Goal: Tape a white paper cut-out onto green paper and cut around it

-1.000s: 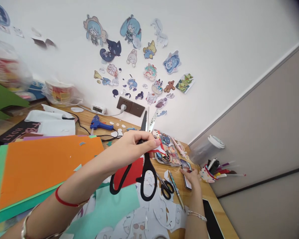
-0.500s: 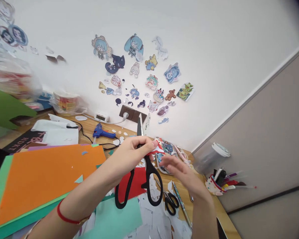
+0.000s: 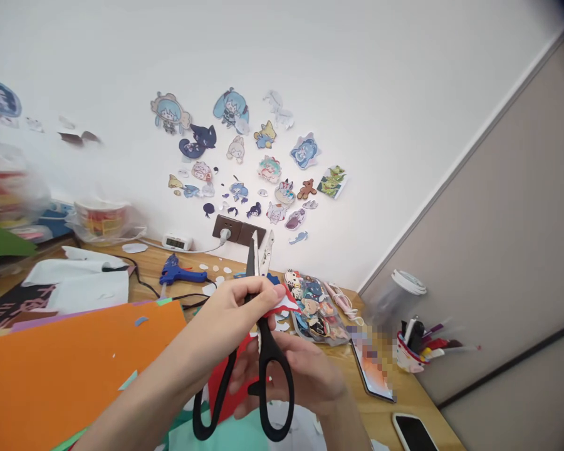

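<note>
Left hand point(image 3: 232, 307) closed around the scissors point(image 3: 266, 354) just at the pivot, thumb pinching a small red and white paper scrap point(image 3: 282, 305) against the blades. Scissors upright above the worktop point(image 3: 399, 401), blades a little apart and pointing up at the wall, black handle loops hanging down. Right hand point(image 3: 296, 376) half curled right behind the loops, fingers point(image 3: 244, 376) at the handles; cannot tell whether it grips them. Orange sheet point(image 3: 75, 363) lies to the left, blue glue gun point(image 3: 178, 274) beyond it, phone point(image 3: 413, 432) at the right edge
</note>
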`<state>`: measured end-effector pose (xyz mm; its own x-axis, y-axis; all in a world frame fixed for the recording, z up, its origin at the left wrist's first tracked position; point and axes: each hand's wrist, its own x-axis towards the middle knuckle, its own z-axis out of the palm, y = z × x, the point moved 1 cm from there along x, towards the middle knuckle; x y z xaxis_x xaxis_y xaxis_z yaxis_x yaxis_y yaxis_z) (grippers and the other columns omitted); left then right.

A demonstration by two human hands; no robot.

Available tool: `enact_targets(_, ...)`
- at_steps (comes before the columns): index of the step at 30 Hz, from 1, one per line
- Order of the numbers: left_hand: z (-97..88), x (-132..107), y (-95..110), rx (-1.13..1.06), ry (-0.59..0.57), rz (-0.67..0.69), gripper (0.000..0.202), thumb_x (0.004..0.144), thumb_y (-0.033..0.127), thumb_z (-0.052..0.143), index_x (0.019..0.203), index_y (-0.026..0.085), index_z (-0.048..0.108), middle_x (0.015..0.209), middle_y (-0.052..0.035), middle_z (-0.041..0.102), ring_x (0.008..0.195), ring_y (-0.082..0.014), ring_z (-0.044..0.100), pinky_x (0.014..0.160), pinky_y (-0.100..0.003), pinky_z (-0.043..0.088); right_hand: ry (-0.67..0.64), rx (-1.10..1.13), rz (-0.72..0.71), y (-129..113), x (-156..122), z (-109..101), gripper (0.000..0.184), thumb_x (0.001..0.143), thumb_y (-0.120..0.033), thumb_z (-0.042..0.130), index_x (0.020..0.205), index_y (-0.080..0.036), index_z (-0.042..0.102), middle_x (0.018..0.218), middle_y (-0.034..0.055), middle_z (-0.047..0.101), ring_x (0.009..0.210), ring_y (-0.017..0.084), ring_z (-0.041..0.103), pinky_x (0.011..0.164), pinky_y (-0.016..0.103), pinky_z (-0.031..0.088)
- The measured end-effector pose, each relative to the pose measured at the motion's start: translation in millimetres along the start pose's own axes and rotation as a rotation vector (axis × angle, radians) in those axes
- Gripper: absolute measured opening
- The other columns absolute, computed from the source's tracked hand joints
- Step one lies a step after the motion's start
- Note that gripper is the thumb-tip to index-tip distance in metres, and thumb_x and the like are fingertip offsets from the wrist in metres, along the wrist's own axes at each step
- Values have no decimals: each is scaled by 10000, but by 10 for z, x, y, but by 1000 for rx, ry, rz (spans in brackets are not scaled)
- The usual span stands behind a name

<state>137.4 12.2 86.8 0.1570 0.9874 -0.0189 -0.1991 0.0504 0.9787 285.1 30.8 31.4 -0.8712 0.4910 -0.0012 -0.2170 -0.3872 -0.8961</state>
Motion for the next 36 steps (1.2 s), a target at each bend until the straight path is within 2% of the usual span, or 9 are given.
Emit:
enact_targets(3,-25,20,-15,-15,31,28,392,743,527,599,618,163,523,541,31,536,403,-55,425,382,-139,317,25,16,24,9,23,18,354,751,-315,639,1055,-139,593,987,132,602,887,238,598,772,419,474)
enact_targets(11,13,-25,-11,-65,30,17,398,721,529,628,605,163,523,546,30,531,420,-66,456,379,-139,341,37,29,-6,96,130,156,463,584,-261,760,1002,-139,604,866,77,608,764,183,596,760,342,473)
enact_targets(17,41,-69,-4,-23,10,96,424,755,535,583,569,161,512,534,26,516,401,-61,416,363,-149,342,-9,86,63,115,191,286,419,559,-322,749,890,-96,627,862,71,629,762,151,609,764,281,460)
enact_targets(21,52,-124,14,-10,11,78,441,749,566,573,574,168,504,489,35,484,350,-55,371,312,-151,281,-32,111,-6,196,204,341,462,535,-357,798,895,-145,601,735,10,618,684,129,603,710,271,469)
enact_targets(25,53,-177,11,17,-4,34,442,736,607,567,617,186,502,489,51,474,315,-49,327,292,-156,194,-109,129,-90,306,230,324,531,482,-449,820,850,-154,574,640,-44,498,622,99,539,682,255,483)
enact_targets(28,-3,-189,22,64,-35,91,412,750,580,582,639,187,522,537,52,487,431,-58,408,383,-136,287,-128,85,-178,367,248,284,620,445,-545,799,870,-180,533,689,-41,442,658,98,496,723,252,454)
enact_targets(32,-150,-202,108,151,83,276,310,772,523,601,728,217,620,731,40,584,733,-97,520,649,-137,399,-68,-5,-283,383,243,272,690,372,-655,767,825,-222,477,750,-20,388,693,116,427,779,267,390)
enact_targets(34,-219,-225,171,190,152,344,279,760,503,623,740,226,649,755,38,602,764,-113,516,652,-146,395,-39,-68,-327,353,216,306,695,406,-713,724,817,-227,445,779,-8,364,703,123,390,793,269,364)
enact_targets(36,-263,-262,227,219,169,359,283,751,495,632,711,216,657,687,30,593,681,-117,498,576,-164,377,-29,-178,-347,304,171,363,707,459,-757,674,834,-216,415,800,4,356,719,132,371,791,282,353)
